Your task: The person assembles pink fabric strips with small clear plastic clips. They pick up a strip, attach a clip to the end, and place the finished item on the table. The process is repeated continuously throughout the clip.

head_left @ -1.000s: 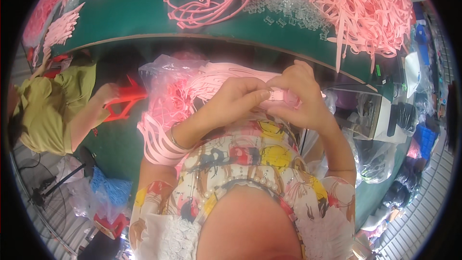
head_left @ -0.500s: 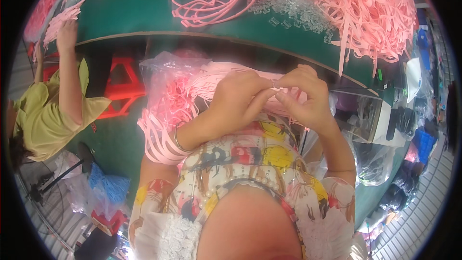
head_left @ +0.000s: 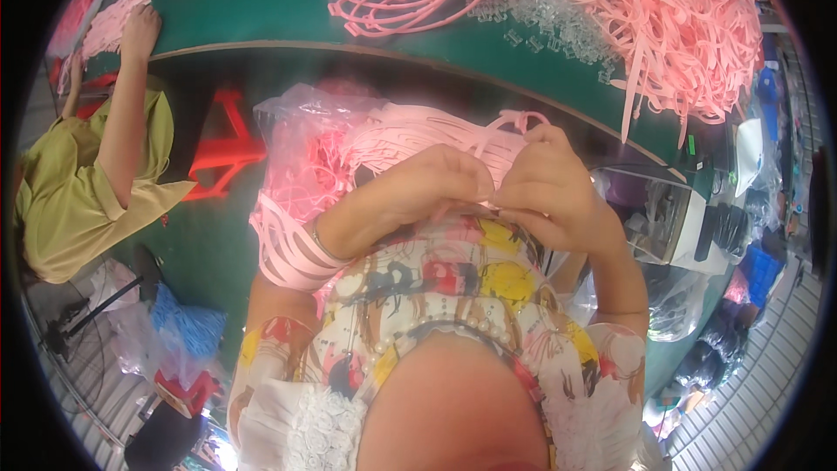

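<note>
My left hand and my right hand meet close to my chest, both pinching the same thin pink strap whose loop rises above my right fingers. Several more pink straps hang looped over my left wrist. Just behind my hands a clear plastic bag lies stuffed with pink straps. The fingertips hide the point where the strap is gripped.
A green table curves across the top, with a big heap of pink straps and small clear clips. At the left a person in a yellow-green shirt reaches onto the table. A red stool stands below its edge.
The person at the left has raised an arm up onto the table. My hands have stayed together on the strap, shifting slightly.
</note>
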`<state>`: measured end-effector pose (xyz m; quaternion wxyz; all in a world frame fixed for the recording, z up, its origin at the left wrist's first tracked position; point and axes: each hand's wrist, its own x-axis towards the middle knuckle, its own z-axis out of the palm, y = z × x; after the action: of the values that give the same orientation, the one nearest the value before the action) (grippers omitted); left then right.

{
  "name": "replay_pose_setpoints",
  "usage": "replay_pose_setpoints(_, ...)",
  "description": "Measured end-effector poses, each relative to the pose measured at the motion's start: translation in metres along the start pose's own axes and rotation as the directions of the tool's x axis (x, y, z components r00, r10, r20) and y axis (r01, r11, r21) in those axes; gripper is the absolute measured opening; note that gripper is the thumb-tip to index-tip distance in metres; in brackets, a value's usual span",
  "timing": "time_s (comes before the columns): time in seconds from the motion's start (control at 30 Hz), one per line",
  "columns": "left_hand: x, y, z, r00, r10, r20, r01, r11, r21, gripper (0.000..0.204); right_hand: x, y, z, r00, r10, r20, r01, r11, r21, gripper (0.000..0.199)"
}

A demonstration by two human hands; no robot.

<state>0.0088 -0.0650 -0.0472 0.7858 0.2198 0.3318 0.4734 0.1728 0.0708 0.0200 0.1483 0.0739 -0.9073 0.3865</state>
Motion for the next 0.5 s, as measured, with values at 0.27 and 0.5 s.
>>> replay_pose_setpoints(0.27, -0.011, 0.025, 0.021, 0.966, 0.204, -0.159, -0.142, 0.932, 0.332, 0.014, 0.003, 0.018, -0.001, 0.919, 0.393, 0.029, -0.363, 0.815, 0.452, 0.014)
replay_pose_setpoints(0.5, 0.001, 0.011, 0.015, 0.560, 0.811, 0.173, -0.259, -0.027, 0.966, 0.016, 0.004, 0.050, 0.002, 0.848, 0.396, 0.352, -0.501, 0.381, 0.777, 0.016)
